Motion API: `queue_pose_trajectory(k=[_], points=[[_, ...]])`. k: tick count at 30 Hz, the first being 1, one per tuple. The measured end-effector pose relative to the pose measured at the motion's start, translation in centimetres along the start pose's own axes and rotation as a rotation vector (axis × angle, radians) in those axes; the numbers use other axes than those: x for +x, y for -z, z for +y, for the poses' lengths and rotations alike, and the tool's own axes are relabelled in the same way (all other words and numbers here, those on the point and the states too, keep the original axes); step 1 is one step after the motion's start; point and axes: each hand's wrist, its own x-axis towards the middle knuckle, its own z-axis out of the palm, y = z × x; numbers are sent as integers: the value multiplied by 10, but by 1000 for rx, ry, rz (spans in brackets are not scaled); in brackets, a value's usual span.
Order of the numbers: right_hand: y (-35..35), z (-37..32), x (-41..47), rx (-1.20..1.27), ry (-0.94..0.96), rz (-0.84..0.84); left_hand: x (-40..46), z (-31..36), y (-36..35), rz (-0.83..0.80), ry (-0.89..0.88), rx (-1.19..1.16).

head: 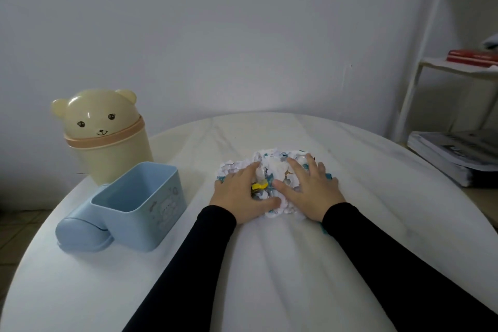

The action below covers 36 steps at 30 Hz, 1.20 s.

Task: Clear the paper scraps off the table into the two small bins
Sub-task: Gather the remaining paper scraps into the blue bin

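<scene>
The paper scraps (272, 170) lie in one heap near the middle of the round white table (296, 264). The heap is mostly white, with some teal pieces and one yellow piece (259, 185) near the front.

Both hands are on this heap. The left hand (242, 197) lies on the left and near side of the heap, palm down. Its fingers reach forward over the scraps and its thumb points to the right, along the near edge of the heap. The right hand (310, 191) lies on the right side, palm down, with the fingers spread wide and quite straight on top of the paper. Neither hand grips anything; they press or rest on the scraps from above. The yellow piece shows in the gap between the two hands. Some scraps stick out beyond the fingertips on the far side, and a few teal ones show by the right wrist. Both arms wear black sleeves (188, 264).

The two bins stand on the left part of the table, well apart from the heap. The blue bin (140, 210) is the nearer one; it is open on top, and its blue lid (83, 234) lies touching it on its left. Behind it stands the beige bear bin (105, 137), upright with its lid on.

On the right, beyond the table, there is a stack of papers (455, 156) and a white shelf (458, 67) with a red book (471, 56).
</scene>
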Motion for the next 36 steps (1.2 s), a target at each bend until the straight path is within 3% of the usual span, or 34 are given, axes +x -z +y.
queue_pose_trajectory(k=[3, 7, 11, 15, 21, 25, 30, 36], points=[[2, 0, 1, 18, 48, 47, -1, -3, -3, 43, -40, 7], [13, -7, 0, 31, 177, 231, -4, -4, 0, 39, -54, 2], [10, -16, 12, 78, 347, 102, -4, -5, 1, 42, -58, 3], [5, -14, 23, 27, 291, -49, -4, -1, 1, 30, 3, 84], [3, -15, 16, -8, 266, 84, -12, 7, -2, 112, -53, 7], [1, -13, 17, -71, 230, 95, -11, 9, -6, 41, -38, 123], [-4, -13, 20, -58, 228, 146, -6, 3, -7, 65, -9, 123], [-10, -19, 31, -74, 227, 14, 4, -5, -7, 151, -19, 72]])
